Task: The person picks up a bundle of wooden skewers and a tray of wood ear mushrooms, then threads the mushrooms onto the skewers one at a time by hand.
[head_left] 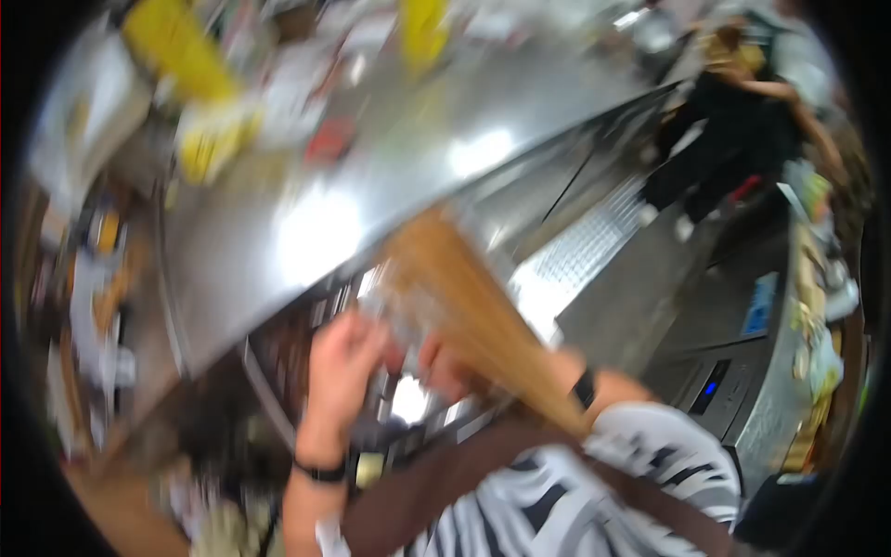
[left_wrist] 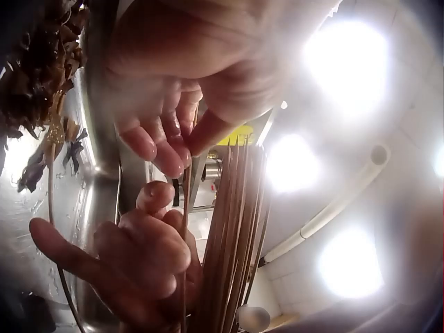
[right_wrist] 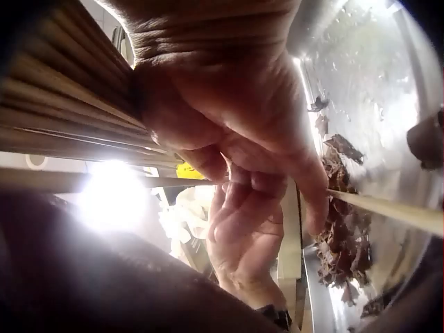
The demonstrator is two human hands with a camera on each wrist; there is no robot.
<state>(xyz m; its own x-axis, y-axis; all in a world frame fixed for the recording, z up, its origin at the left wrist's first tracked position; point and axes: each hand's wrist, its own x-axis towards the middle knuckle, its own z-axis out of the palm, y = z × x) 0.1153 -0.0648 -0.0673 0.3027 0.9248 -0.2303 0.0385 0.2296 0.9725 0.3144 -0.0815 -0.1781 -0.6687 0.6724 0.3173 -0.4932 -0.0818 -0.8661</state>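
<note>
Beside a thick bundle of long brown wooden sticks point(left_wrist: 236, 215), the left hand point(left_wrist: 198, 62) pinches one thin wooden stick point(left_wrist: 186, 187) while the half-curled right hand point(right_wrist: 229, 104) meets it, grip unclear, with dark brown crinkled pieces point(right_wrist: 340, 243) across from the bundle and a stainless-steel worktop point(head_left: 408, 121) beyond it.

In the head view, the left forearm point(head_left: 311, 520) rises to the left of the bundle of sticks point(head_left: 473, 302), its wrist bent slightly toward the bundle, the left hand point(head_left: 345, 351) beside it with thumb and fingertips brought together in a pinch. The right forearm point(head_left: 617, 390) reaches in from the bundle's right; the right hand point(head_left: 447, 369), partly hidden behind it, also pinches, one finger point(right_wrist: 316, 208) extended.
</note>
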